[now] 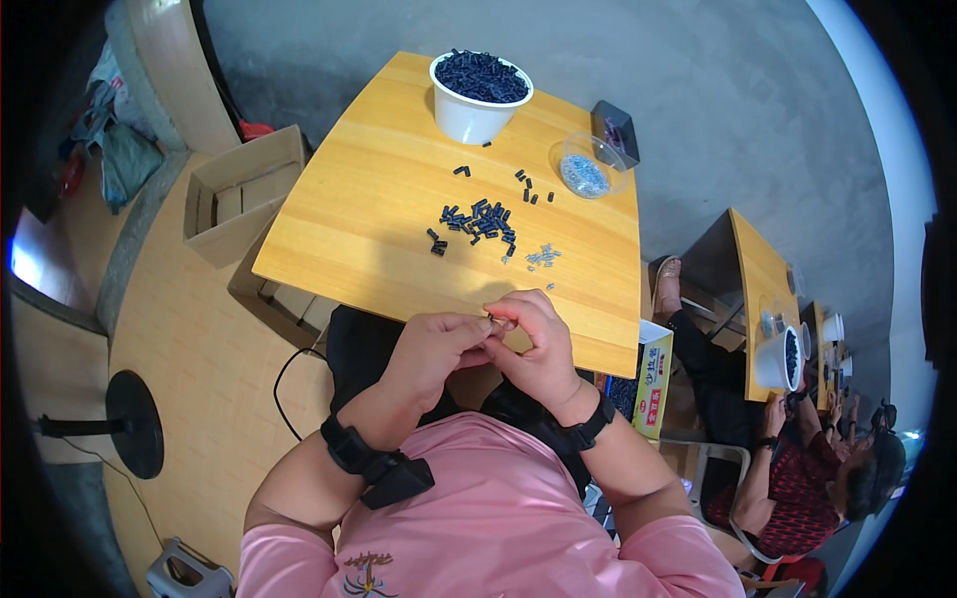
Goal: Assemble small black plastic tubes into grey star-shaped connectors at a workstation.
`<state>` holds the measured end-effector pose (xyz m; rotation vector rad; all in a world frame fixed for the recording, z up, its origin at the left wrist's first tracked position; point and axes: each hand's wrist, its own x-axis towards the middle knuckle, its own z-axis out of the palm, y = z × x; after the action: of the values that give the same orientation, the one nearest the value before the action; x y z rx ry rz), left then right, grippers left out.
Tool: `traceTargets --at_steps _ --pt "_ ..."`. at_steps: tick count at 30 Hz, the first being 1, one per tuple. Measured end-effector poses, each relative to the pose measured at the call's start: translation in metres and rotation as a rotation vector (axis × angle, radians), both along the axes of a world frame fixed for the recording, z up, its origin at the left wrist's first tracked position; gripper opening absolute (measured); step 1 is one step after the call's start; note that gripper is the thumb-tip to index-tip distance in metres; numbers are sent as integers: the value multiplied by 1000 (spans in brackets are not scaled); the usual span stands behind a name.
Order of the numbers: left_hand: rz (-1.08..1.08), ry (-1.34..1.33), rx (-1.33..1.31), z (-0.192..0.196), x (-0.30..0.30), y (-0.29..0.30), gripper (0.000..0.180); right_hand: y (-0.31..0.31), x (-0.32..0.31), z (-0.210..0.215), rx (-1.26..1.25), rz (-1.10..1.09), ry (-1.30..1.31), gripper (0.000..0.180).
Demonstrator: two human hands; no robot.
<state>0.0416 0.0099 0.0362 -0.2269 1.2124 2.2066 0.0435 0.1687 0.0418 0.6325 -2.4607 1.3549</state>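
Presently I see both hands brought together at the near edge of the square light-wood table (379,189), which I take as my reference throughout. The left hand (434,349) has its fingers curled inward, thumb and forefinger pressed together toward a small dark cylindrical piece (492,320). The right hand (533,344) meets it from the other side, fingertips (508,321) closed on the same small piece. The piece is held between the two hands, just above the table's near edge; I cannot tell its finer detail, as it is very small.

Each wrist carries a black band, the left with a black block attached to it.

On the table, toward its middle, I note a loose heap of small black cylindrical parts (478,221), with a few strays lying beyond it toward the far side. Just beside that heap, on the right, lies a small scatter of tiny silver metal pieces (541,256). At the table's far edge stands a round white plastic tub (477,112) filled with more black parts. To the right of the tub, near the table's far right corner, sits a shallow clear plastic dish (585,167) holding pale bluish bits, and past it a small dark box (615,132).

Left of the table, on the floor, stands an open brown cardboard carton (242,191). Well to the right of the table, another person (797,468) sits at a second wooden table.
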Motion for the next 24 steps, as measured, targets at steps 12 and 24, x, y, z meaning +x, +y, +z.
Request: traceTargets --at_steps 12,24 --pt "-4 92 -210 -10 4 8 20 -4 -2 41 790 33 62 19" --pt "-30 96 -171 -11 12 1 18 -5 -6 28 735 179 125 22"
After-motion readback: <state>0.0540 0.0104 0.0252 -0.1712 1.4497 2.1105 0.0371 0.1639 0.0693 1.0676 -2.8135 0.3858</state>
